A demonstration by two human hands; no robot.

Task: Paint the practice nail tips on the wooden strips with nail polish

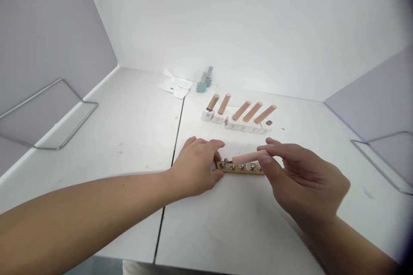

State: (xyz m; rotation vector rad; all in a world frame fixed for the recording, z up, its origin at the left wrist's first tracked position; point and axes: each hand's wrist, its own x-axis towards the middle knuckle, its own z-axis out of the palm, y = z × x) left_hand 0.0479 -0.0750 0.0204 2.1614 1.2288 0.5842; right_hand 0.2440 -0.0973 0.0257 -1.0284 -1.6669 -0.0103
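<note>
The right hand (300,180) has its fingers clamped on a smooth peach wooden peg (249,157), holding it just above a narrow wooden strip with metal studs (240,167), which the left hand (195,167) seemingly grips to steady it.

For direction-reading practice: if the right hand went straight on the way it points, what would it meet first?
Probably the left hand, which touches the studded wooden strip; the peg in the right hand points at it, though depth is unclear.
</note>
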